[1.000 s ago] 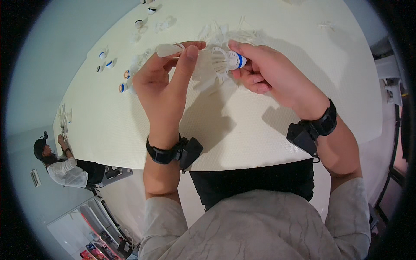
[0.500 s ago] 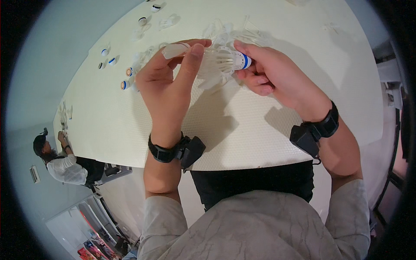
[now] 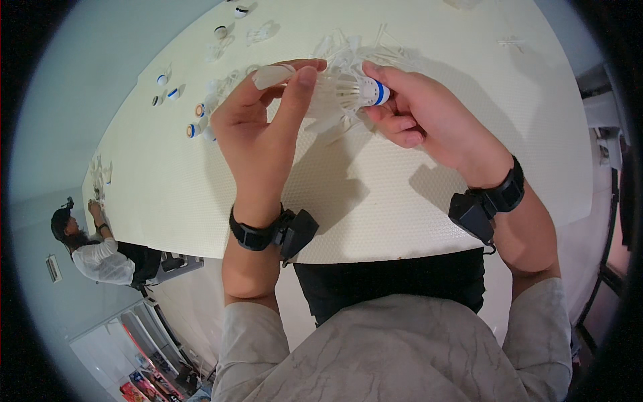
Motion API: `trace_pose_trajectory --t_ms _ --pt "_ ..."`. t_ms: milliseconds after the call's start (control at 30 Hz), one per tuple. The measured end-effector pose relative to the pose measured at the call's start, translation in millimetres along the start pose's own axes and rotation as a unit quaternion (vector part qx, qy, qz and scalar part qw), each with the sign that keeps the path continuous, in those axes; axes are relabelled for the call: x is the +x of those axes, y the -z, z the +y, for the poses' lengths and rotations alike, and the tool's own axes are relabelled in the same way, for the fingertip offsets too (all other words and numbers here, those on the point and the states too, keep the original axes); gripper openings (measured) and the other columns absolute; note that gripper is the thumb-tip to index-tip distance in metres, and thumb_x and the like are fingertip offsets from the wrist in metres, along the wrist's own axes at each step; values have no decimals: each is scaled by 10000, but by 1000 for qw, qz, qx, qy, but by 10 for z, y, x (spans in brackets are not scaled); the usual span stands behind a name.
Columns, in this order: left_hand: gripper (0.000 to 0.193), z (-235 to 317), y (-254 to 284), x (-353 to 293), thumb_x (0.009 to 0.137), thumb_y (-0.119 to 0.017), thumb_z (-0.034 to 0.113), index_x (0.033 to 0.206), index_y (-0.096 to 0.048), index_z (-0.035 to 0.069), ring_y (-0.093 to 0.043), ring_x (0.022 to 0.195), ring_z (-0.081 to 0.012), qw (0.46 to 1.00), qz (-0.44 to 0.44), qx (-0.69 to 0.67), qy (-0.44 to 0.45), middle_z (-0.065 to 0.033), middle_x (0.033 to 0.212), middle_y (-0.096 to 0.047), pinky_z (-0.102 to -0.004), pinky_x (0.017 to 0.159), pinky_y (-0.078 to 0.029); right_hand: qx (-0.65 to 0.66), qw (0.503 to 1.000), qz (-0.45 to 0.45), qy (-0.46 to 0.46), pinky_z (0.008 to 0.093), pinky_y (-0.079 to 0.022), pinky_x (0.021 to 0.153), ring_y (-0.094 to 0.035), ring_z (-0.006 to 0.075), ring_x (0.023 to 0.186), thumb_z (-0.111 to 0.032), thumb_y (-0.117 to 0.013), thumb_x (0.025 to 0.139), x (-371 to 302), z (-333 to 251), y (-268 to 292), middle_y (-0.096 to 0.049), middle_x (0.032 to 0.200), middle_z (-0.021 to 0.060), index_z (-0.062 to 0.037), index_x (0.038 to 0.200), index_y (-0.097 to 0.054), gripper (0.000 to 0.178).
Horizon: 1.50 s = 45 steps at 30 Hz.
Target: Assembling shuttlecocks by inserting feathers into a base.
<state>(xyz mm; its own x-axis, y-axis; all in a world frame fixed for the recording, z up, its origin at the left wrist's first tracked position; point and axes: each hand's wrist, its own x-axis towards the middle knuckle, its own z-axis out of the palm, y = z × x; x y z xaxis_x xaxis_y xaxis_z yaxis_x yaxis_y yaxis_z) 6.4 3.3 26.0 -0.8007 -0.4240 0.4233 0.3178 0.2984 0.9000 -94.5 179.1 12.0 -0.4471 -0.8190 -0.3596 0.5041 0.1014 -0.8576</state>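
The right hand point(image 3: 418, 110) pinches the shuttlecock point(image 3: 345, 94) by its firm cork end, the left hand point(image 3: 258, 124) pinching one feather point(image 3: 271, 75); it's probably super light and crushable.

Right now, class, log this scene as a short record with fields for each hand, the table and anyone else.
left hand: pinches a white feather
right hand: grips the shuttlecock by its blue-banded cork end
table: cream; loose feathers and spare shuttlecock corks beyond the hands
other person: seated at the far left end
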Motion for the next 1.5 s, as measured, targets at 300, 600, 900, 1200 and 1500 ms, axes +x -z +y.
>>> trace_pose_trajectory --t_ms 300,600,900,1200,1500 --pt "87 1 18 14 908 -696 75 944 -718 -1 -696 902 -150 1000 -10 6 -4 -100 944 -746 -254 766 -508 -10 1000 16 10 223 -191 437 -244 51 442 -495 -453 1019 -23 -40 -37 -286 526 -71 -72 775 -538 496" --pt "97 8 13 -1 904 -691 38 974 -705 -29 -706 925 -192 1000 4 -27 -11 -135 969 -737 -279 825 -531 -10 1000 17 18 222 -191 438 -245 48 443 -496 -463 1017 -30 -44 -48 -288 523 -70 -90 733 -513 497" --pt "116 42 -24 -18 893 -693 12 991 -709 -47 -709 907 -190 999 11 -38 -11 -140 963 -736 -277 821 -543 10 1000 -24 17 224 -196 441 -247 47 442 -505 -450 1020 -66 -59 -5 -279 525 -71 -103 721 -491 503" --pt "121 50 -39 -50 892 -700 35 986 -715 -39 -715 896 -191 1000 13 -11 -19 -130 954 -741 -282 814 -547 -15 999 6 30 220 -199 443 -254 46 446 -511 -441 1022 -88 -29 -21 -294 522 -67 -106 710 -489 514" --pt "115 61 3 -60 880 -693 16 981 -721 -33 -706 892 -160 997 -30 24 -63 -120 935 -746 -258 802 -529 17 1000 -6 22 215 -205 437 -263 46 427 -515 -451 1018 -143 -20 -21 -294 517 -71 -117 703 -502 511"
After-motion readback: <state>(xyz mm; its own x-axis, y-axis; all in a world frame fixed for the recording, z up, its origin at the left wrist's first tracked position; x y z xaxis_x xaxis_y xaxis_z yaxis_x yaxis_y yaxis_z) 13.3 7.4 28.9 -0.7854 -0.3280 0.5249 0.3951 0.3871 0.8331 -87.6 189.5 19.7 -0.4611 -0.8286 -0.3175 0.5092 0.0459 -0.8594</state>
